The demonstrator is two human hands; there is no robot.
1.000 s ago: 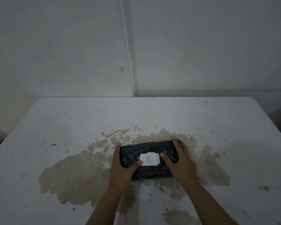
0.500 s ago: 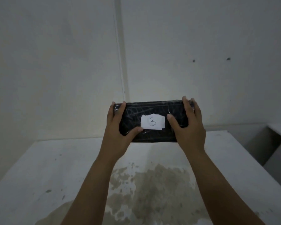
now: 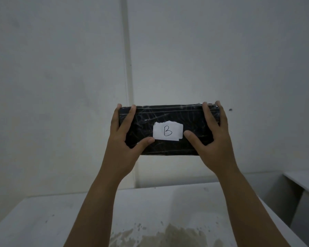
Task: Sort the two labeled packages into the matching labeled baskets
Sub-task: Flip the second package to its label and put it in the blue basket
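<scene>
Both hands hold a dark package up in the air in front of a pale wall, well above the bench. The package is a flat, oblong block wrapped in shiny clear film, held level with its long side running left to right. A white paper label sits on the face turned toward the camera, marked with a handwritten letter B (the top edge of the paper is torn unevenly). The left hand has its grip clamped on the left end of the package, fingers curled over the top edge and the thumb pressed on the front face just beside the label. The right hand is clamped the same way on the right end, its thumb touching the front face next to the label's right edge. The bench below is white, with a brownish stain near the bottom of the view between the forearms. A second pale surface shows at the right edge.
</scene>
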